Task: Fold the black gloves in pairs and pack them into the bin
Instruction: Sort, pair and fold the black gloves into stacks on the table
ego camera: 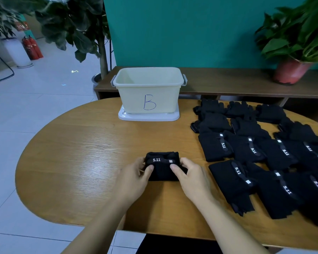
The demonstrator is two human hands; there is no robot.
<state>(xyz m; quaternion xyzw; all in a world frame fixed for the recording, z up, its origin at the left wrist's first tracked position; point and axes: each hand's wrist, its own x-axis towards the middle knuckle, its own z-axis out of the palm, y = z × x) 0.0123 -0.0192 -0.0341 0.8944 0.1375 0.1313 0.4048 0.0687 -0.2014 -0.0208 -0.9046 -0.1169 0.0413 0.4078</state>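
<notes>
Both left hand (134, 177) and right hand (191, 177) pinched folded pair (162, 168) near table (81, 153) front edge; bin (149, 92) sat at back edge.

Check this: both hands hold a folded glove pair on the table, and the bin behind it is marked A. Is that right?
No. The head view shows the bin marked B, not A. The left hand and right hand do hold the folded glove pair on the table.

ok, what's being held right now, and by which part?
One folded glove bundle, held by both hands: the left hand grips its left end, the right hand its right end, thumbs pressed on top.
</notes>
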